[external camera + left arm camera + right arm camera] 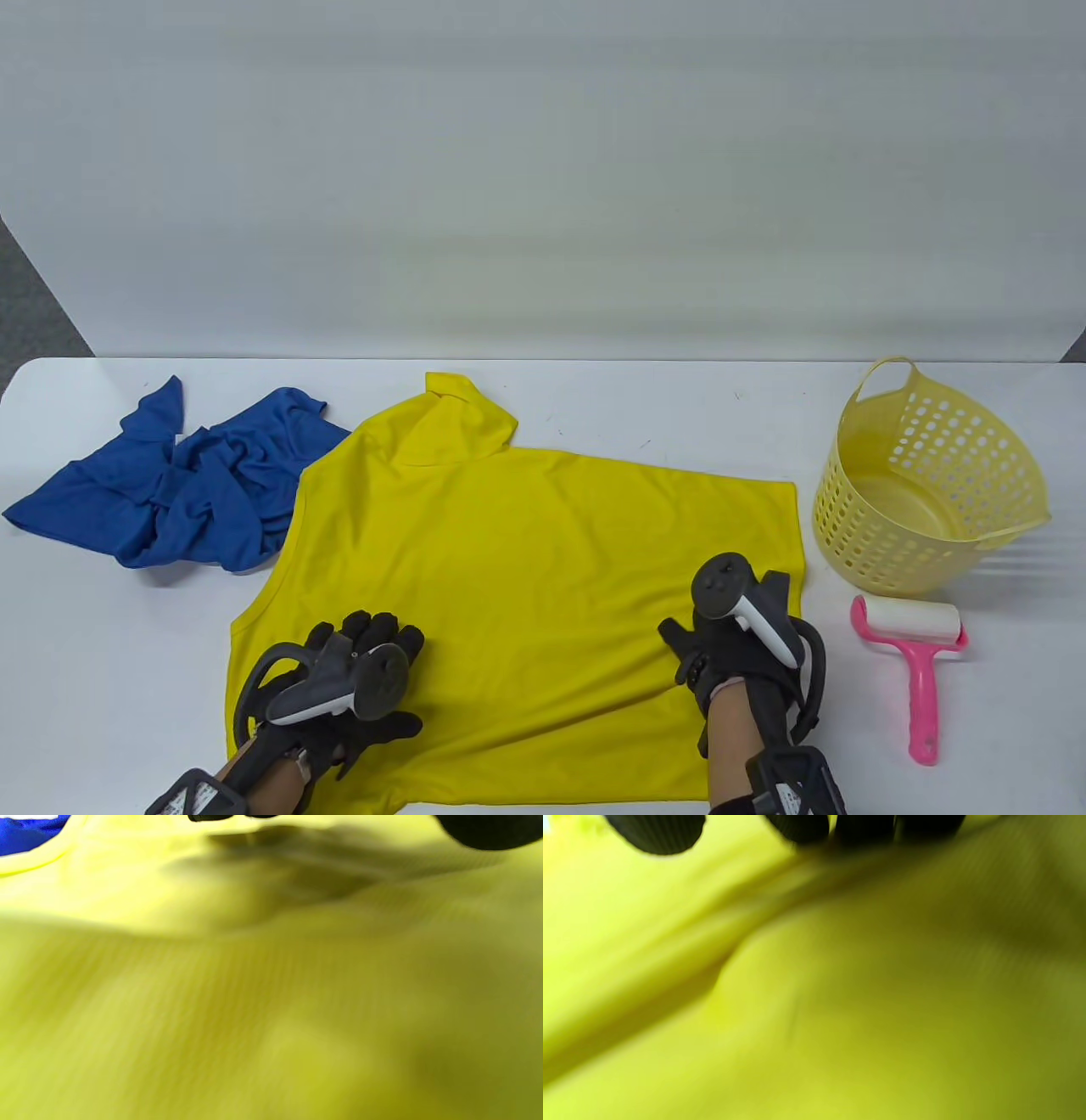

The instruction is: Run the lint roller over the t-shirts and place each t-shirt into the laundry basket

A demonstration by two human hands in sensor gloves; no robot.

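A yellow t-shirt [526,577] lies spread flat across the middle of the table and fills both wrist views [271,1005] [814,1018]. My left hand [365,654] rests flat on its lower left part, fingers straight. On the shirt's lower right part lies my right hand [747,620], fingers stretched toward the right edge; only its dark fingertips [797,825] show at the top of the right wrist view. A crumpled blue t-shirt [178,488] sits at the left. The pink lint roller [916,658] lies on the table right of my right hand. The yellow laundry basket [857,509] stands tilted behind the roller.
A white backdrop wall rises behind the table [594,390]. Bare table surface lies behind the yellow shirt and at the front left corner [102,679]. A strip of the blue shirt [25,832] shows at the top left of the left wrist view.
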